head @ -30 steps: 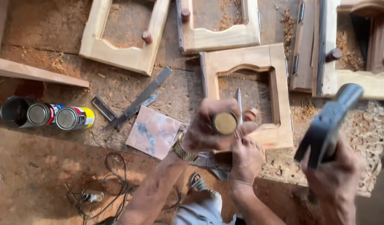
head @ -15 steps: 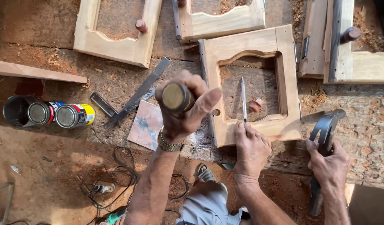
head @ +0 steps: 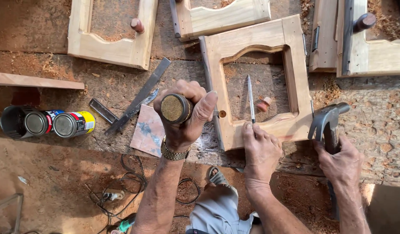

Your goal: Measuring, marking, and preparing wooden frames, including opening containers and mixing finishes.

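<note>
The left hand (head: 182, 119) has its fingers clenched around a round wooden handle (head: 174, 108), held end-up above the bench (head: 100, 86). Just right of these fingers lies a wooden door frame (head: 295, 73). The right hand (head: 261, 149) rests flat on its lower rail, fingers released, fingertips at a thin metal rod (head: 250, 99). Farther right, another person's hand (head: 342, 164) grips a hammer (head: 325, 123).

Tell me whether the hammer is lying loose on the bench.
No: a hand at the far right grips the hammer by its handle, beside the wooden frame.
</note>
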